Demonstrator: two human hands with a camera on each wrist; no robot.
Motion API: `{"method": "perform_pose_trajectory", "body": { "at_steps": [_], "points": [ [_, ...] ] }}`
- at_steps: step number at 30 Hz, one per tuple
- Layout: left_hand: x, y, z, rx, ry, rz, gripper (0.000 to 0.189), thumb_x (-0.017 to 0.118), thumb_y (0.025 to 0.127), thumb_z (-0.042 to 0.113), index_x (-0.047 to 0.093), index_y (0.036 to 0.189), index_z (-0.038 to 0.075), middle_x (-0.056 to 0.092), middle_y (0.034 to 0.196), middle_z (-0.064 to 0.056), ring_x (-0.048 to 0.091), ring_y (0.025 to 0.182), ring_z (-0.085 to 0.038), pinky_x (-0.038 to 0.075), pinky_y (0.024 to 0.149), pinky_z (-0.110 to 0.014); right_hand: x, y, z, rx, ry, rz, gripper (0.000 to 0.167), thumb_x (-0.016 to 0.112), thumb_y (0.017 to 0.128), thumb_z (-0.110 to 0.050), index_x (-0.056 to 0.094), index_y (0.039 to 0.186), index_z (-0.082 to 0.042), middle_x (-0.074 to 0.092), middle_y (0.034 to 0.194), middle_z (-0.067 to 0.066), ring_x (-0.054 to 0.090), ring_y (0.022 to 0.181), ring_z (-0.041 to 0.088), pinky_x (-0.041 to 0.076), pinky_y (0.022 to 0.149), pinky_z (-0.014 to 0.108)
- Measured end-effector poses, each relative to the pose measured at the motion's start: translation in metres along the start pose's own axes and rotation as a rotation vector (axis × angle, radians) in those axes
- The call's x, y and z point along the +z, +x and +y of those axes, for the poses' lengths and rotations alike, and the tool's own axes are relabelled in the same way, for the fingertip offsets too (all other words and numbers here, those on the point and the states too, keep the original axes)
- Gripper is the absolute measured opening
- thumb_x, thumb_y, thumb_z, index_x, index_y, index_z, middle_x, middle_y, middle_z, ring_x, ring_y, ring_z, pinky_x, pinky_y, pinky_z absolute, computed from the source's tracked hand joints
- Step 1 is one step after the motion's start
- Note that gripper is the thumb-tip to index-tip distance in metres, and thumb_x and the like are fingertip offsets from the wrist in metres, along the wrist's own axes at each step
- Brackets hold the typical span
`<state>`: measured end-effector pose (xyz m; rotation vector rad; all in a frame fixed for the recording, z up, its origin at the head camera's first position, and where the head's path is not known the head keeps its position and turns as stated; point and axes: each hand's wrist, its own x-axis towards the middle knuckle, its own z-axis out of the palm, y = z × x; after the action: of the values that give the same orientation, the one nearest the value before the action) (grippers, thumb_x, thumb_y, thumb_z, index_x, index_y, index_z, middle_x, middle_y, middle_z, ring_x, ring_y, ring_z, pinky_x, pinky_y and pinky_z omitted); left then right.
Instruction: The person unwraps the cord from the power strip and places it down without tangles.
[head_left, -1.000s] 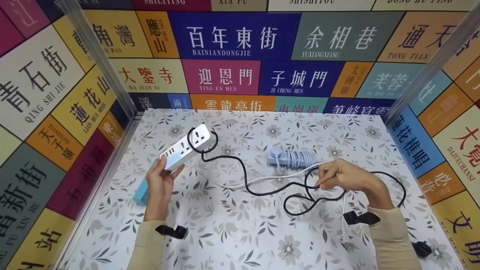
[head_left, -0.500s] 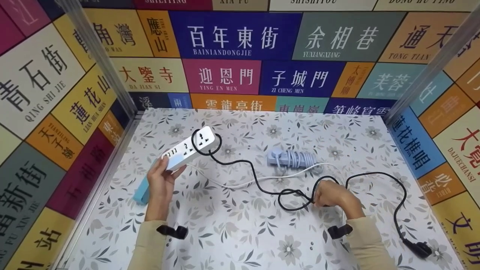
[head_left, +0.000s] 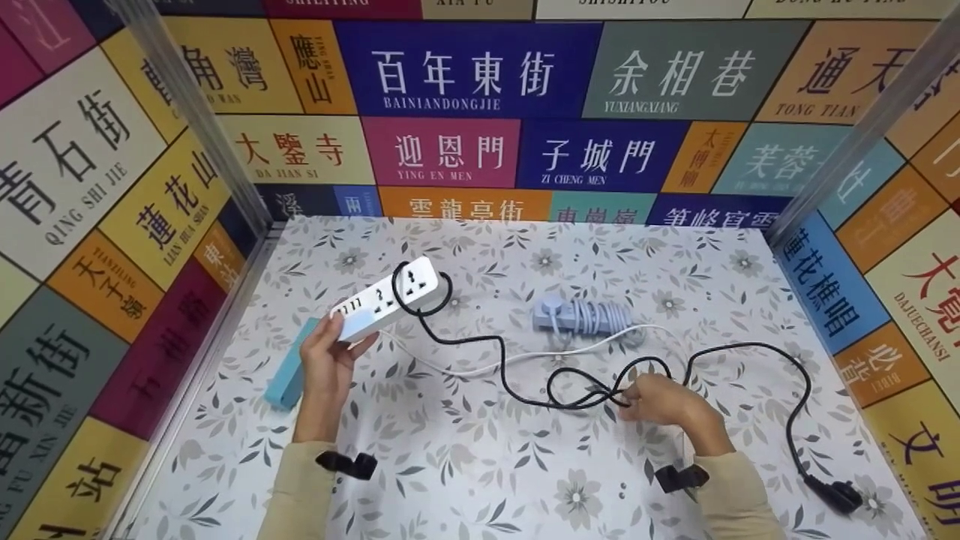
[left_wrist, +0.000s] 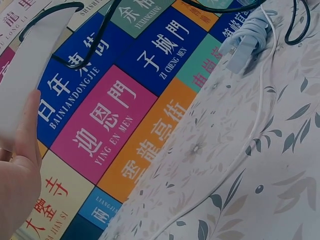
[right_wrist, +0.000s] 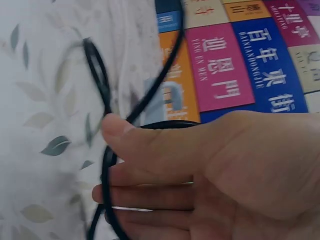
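My left hand (head_left: pixel 328 367) grips the near end of a white power strip (head_left: pixel 358 321), tilted up over the table with its sockets showing. A loop of its black cord (head_left: pixel 504 367) circles the strip's far end. Toward the right, my right hand (head_left: pixel 670 403) pinches gathered strands of that cord between thumb and fingers. In the right wrist view the black cord (right_wrist: pixel 165 75) crosses under the thumb (right_wrist: pixel 117 127) and over the fingers. Loops spread on both sides of the pinch. The cord's black plug (head_left: pixel 832 493) lies at the right front of the table.
Behind the cord lies a pale blue power strip (head_left: pixel 592 318) wrapped in its own cord. A teal block (head_left: pixel 285 382) lies beside the left forearm, partly hidden. A thin white cord (head_left: pixel 457 373) runs across the table. Sign-printed walls (head_left: pixel 465 71) enclose the back and sides.
The right hand has come down and left, taking a fresh pinch on the black cord and drawing its loops leftward. The left hand and power strip have shifted slightly right.
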<state>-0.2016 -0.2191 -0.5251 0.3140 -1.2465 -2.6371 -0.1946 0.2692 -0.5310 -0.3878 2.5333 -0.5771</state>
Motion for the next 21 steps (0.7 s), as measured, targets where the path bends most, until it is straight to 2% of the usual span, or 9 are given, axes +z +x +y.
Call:
{"method": "perform_pose_trajectory", "body": {
  "at_steps": [2, 4, 6, 8, 9, 13, 16, 19, 21],
  "points": [
    [0.0, 0.0, 0.0, -0.006, 0.004, -0.009, 0.029, 0.057, 0.103, 0.022, 0.062, 0.126, 0.005, 0.068, 0.115, -0.009, 0.072, 0.1, -0.022, 0.065, 0.088, -0.038, -0.004, -0.006, -0.005, -0.026, 0.002, 0.007, 0.033, 0.073, 0.092, -0.021, 0.073, 0.112, 0.004, 0.073, 0.113, 0.021, 0.068, 0.099, 0.035, 0.061, 0.085, 0.047],
    [0.0, 0.0, -0.001, -0.008, 0.01, -0.019, 0.033, 0.056, 0.103, 0.022, 0.06, 0.131, 0.003, 0.067, 0.116, -0.008, 0.071, 0.1, -0.021, 0.065, 0.088, -0.037, -0.008, -0.011, -0.011, -0.029, 0.022, 0.033, 0.026, 0.07, 0.094, -0.024, 0.076, 0.089, 0.002, 0.073, 0.085, 0.012, 0.066, 0.075, 0.026, 0.059, 0.065, 0.037],
    [0.0, 0.0, -0.001, -0.01, 0.021, -0.033, 0.038, 0.054, 0.104, 0.022, 0.055, 0.136, 0.001, 0.067, 0.115, -0.008, 0.071, 0.1, -0.02, 0.066, 0.087, -0.036, -0.01, -0.014, -0.017, -0.039, 0.044, 0.085, 0.038, 0.067, 0.096, -0.025, 0.064, 0.063, -0.009, 0.056, 0.06, -0.002, 0.047, 0.054, 0.013, 0.042, 0.049, 0.023],
    [0.0, 0.0, -0.001, -0.009, 0.027, -0.04, 0.043, 0.053, 0.105, 0.021, 0.051, 0.14, -0.002, 0.066, 0.115, -0.007, 0.071, 0.099, -0.019, 0.066, 0.087, -0.035, -0.012, -0.015, -0.024, -0.046, 0.07, 0.135, 0.05, 0.065, 0.098, -0.027, 0.044, 0.053, -0.019, 0.034, 0.053, -0.01, 0.028, 0.049, 0.007, 0.025, 0.046, 0.018],
    [0.0, 0.0, -0.001, -0.007, 0.032, -0.044, 0.045, 0.053, 0.105, 0.021, 0.048, 0.142, -0.003, 0.066, 0.115, -0.006, 0.071, 0.099, -0.019, 0.066, 0.086, -0.035, -0.012, -0.015, -0.027, -0.059, 0.08, 0.158, 0.052, 0.064, 0.098, -0.028, 0.039, 0.054, -0.022, 0.027, 0.053, -0.01, 0.023, 0.048, 0.007, 0.021, 0.046, 0.018],
    [0.0, 0.0, -0.001, -0.013, 0.035, -0.052, 0.054, 0.054, 0.104, 0.021, 0.04, 0.148, -0.007, 0.065, 0.119, -0.005, 0.07, 0.101, -0.019, 0.065, 0.088, -0.035, -0.01, -0.007, -0.039, -0.139, 0.108, 0.249, 0.048, 0.063, 0.099, -0.026, 0.047, 0.056, -0.013, 0.029, 0.053, -0.009, 0.025, 0.049, 0.007, 0.024, 0.048, 0.019],
    [0.0, 0.0, -0.002, -0.012, 0.039, -0.051, 0.056, 0.054, 0.104, 0.021, 0.037, 0.149, -0.007, 0.063, 0.122, -0.004, 0.07, 0.102, -0.019, 0.065, 0.088, -0.035, -0.003, 0.004, -0.047, -0.188, 0.096, 0.325, 0.032, 0.065, 0.099, -0.025, 0.066, 0.071, -0.009, 0.053, 0.061, -0.007, 0.048, 0.056, 0.009, 0.043, 0.055, 0.021],
    [0.001, -0.001, -0.002, -0.006, 0.038, -0.04, 0.054, 0.054, 0.104, 0.02, 0.039, 0.148, -0.007, 0.064, 0.121, -0.005, 0.07, 0.101, -0.02, 0.065, 0.088, -0.036, 0.007, 0.016, -0.057, -0.245, 0.117, 0.372, 0.016, 0.065, 0.098, -0.022, 0.075, 0.101, -0.009, 0.073, 0.093, 0.002, 0.069, 0.085, 0.02, 0.061, 0.074, 0.032],
    [0.001, -0.002, -0.003, -0.008, 0.029, -0.031, 0.052, 0.054, 0.104, 0.019, 0.042, 0.147, -0.006, 0.064, 0.12, -0.006, 0.071, 0.101, -0.021, 0.065, 0.088, -0.037, 0.014, 0.022, -0.063, -0.291, 0.13, 0.396, 0.026, 0.065, 0.098, -0.021, 0.07, 0.122, -0.009, 0.072, 0.118, 0.007, 0.068, 0.109, 0.027, 0.063, 0.089, 0.041]
  ]
}}
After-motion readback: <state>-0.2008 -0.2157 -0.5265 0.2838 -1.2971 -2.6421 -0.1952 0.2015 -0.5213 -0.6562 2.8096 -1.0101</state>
